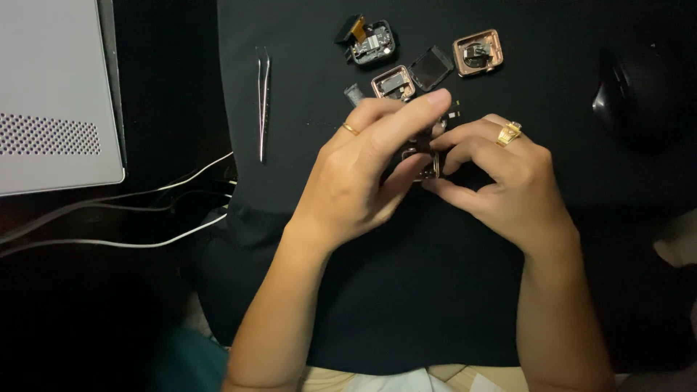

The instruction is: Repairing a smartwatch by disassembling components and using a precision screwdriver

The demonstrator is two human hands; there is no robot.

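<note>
Both hands meet over a black cloth mat (406, 290). My left hand (363, 174) and my right hand (501, 181) pinch one small metal-framed watch case (425, 161) between their fingertips; most of it is hidden by the fingers. Each hand wears a gold ring. Just beyond the fingers lie several opened watch parts: a black module with an orange flex strip (369, 41), a copper-coloured case (393, 82), a dark square screen glass (431, 67) and a second copper-coloured case (478, 53).
Steel tweezers (263, 101) lie on the mat's left side. A silver laptop (54, 94) sits at far left, with white cables (131, 218) running below it. A black computer mouse (639, 94) rests at the right.
</note>
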